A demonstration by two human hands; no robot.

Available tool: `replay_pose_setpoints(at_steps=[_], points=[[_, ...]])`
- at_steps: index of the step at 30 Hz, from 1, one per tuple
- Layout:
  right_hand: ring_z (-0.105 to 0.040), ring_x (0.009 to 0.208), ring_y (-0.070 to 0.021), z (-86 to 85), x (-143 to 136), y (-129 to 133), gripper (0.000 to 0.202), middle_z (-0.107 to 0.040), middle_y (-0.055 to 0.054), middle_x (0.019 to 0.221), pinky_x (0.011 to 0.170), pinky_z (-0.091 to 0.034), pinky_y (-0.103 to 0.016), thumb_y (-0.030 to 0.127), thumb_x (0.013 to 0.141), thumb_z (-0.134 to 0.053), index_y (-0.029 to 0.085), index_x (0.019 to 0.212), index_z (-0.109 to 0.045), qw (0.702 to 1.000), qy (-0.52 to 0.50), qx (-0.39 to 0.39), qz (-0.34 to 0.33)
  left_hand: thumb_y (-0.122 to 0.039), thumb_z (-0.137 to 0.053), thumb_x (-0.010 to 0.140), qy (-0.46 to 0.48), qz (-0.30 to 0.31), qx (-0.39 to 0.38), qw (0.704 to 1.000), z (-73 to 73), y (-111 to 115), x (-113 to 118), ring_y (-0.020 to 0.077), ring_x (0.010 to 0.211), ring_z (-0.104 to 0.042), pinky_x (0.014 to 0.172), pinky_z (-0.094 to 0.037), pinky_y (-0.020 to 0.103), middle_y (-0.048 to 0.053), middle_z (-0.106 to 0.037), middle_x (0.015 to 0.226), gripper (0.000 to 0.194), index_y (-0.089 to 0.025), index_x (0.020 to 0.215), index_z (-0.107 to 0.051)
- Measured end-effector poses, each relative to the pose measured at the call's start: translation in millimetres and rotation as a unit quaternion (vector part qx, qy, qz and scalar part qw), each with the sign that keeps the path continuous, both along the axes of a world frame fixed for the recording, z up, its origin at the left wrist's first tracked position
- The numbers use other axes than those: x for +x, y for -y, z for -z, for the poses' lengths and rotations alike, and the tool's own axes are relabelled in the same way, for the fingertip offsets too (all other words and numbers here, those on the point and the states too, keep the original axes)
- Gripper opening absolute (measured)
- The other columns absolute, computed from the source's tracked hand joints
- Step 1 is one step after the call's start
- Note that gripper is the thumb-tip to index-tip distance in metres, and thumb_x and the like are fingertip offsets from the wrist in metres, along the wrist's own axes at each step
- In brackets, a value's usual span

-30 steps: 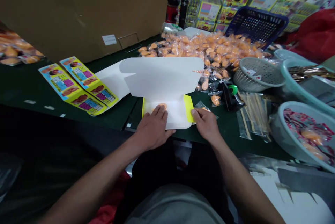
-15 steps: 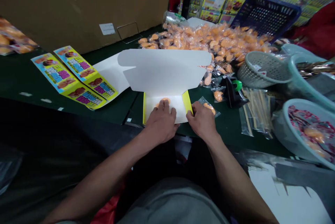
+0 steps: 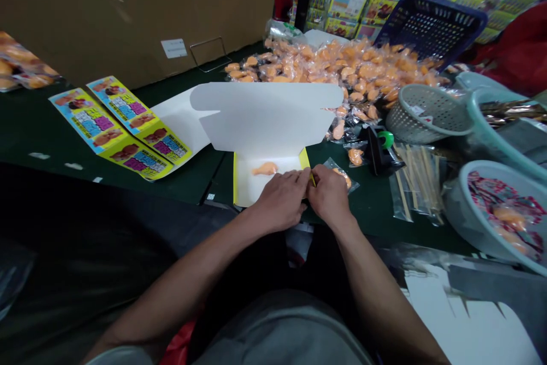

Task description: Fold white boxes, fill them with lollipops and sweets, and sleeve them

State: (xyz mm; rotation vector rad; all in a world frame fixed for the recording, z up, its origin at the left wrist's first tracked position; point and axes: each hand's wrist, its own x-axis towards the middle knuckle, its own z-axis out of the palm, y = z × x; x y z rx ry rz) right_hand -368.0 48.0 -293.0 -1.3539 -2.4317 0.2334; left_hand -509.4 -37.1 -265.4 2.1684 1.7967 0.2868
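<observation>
A white-and-yellow box [image 3: 265, 143] is stood open at the table's near edge, lid raised, an orange sweet [image 3: 265, 169] laid inside.

Both bare forearms reach forward and converge. The left hand [image 3: 280, 201] and right hand [image 3: 328, 197] meet knuckle to knuckle, palms down, fingers curled and pinching together.

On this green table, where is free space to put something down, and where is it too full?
Bare green table lies left of the yellow printed cards, toward the brown cardboard wall. A smaller patch lies between those cards and the white unfolded carton. Right of both hands is crowded: orange wrapped sweets, white mesh basket, wooden sticks.
</observation>
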Motion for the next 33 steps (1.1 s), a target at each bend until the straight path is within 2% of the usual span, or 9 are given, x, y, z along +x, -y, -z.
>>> replay_pose_setpoints(at_steps=[3,7,12,15,18,23,27,30,33], points=[[-0.061,0.078,-0.0215,-0.7,5.6,1.7,0.022,-0.07,-0.008,0.083,0.069,-0.038,-0.032,0.028,0.099,-0.055,0.019,0.083,-0.067,0.996,-0.076,-0.041,-0.007,-0.025,-0.066,0.091,0.03,0.011,-0.033,0.999,-0.1,-10.5,-0.4,0.0362,0.133,-0.062,0.106,-0.05,0.05,0.022,-0.064,0.145,0.091,-0.006,0.165,-0.016],[-0.068,0.089,-0.021,-4.7,32.9,7.3,0.027,-0.076,-0.004,0.099,0.08,-0.051,-0.031,0.034,0.103,-0.054,0.021,0.111,-0.076,0.969,-0.17,-0.158,-0.082,-0.031,-0.062,0.097,0.009,0.006,-0.038,0.999,3.6,-13.7,-4.1,0.0376,0.142,-0.056,0.112,-0.044,0.053,0.022,-0.055,0.157,0.082,-0.01,0.164,-0.02],[-0.06,0.111,-0.0302,9.9,78.7,-3.7,0.037,-0.072,-0.014,0.12,0.104,-0.048,-0.043,0.035,0.105,-0.053,0.016,0.13,-0.073,0.993,-0.102,0.049,0.037,-0.031,-0.053,0.103,-0.018,0.013,-0.023,0.999,12.4,-10.8,-5.3,0.0376,0.148,-0.05,0.115,-0.04,0.054,0.023,-0.046,0.164,0.072,-0.011,0.164,-0.022],[-0.056,0.105,-0.0309,25.3,95.3,-18.2,0.036,-0.07,-0.015,0.112,0.1,-0.047,-0.044,0.035,0.105,-0.056,0.014,0.129,-0.074,0.996,-0.001,0.091,0.027,-0.03,-0.053,0.103,-0.027,0.013,-0.017,0.999,14.0,-11.9,-4.8,0.0381,0.145,-0.053,0.114,-0.041,0.055,0.023,-0.047,0.164,0.071,-0.011,0.164,-0.022],[-0.058,0.1,-0.0286,28.5,104.7,-22.8,0.033,-0.07,-0.013,0.103,0.093,-0.049,-0.04,0.031,0.107,-0.054,0.013,0.124,-0.076,0.994,-0.013,0.107,0.016,-0.028,-0.052,0.103,-0.036,0.012,-0.023,0.999,11.8,-12.1,-3.0,0.0373,0.145,-0.053,0.113,-0.041,0.056,0.024,-0.049,0.162,0.068,-0.011,0.162,-0.023],[-0.064,0.097,-0.024,-11.1,101.7,-6.0,0.022,-0.076,-0.007,0.108,0.088,-0.052,-0.037,0.034,0.105,-0.064,0.021,0.114,-0.079,0.973,-0.156,0.165,-0.035,-0.024,-0.05,0.102,-0.04,0.018,-0.016,0.999,10.0,-8.2,4.1,0.0331,0.148,-0.049,0.111,-0.044,0.052,0.023,-0.053,0.158,0.064,-0.009,0.16,-0.026],[-0.07,0.106,-0.0215,-50.3,70.3,0.8,0.02,-0.076,-0.005,0.115,0.095,-0.055,-0.036,0.03,0.105,-0.066,0.024,0.12,-0.078,0.962,-0.204,0.115,-0.143,-0.018,-0.046,0.103,-0.087,0.009,0.015,0.996,13.9,-4.8,13.1,0.032,0.142,-0.053,0.109,-0.045,0.05,0.021,-0.059,0.151,0.051,-0.008,0.153,-0.042],[-0.071,0.095,-0.0208,-62.8,37.2,-4.5,0.022,-0.078,-0.005,0.106,0.086,-0.055,-0.033,0.033,0.105,-0.062,0.022,0.115,-0.079,0.967,-0.156,0.063,-0.194,-0.016,-0.038,0.106,-0.13,-0.022,0.046,0.99,19.6,-0.9,20.8,0.0325,0.13,-0.059,0.105,-0.046,0.051,0.021,-0.064,0.143,0.047,-0.007,0.151,-0.046],[-0.071,0.077,-0.0218,-69.9,4.4,-9.3,0.028,-0.077,-0.004,0.086,0.071,-0.05,-0.032,0.035,0.102,-0.062,0.022,0.122,-0.076,0.989,-0.037,0.013,-0.144,-0.016,-0.039,0.106,-0.134,-0.038,0.059,0.989,27.8,1.6,26.0,0.033,0.133,-0.057,0.103,-0.048,0.049,0.02,-0.064,0.143,0.043,-0.009,0.146,-0.053]])
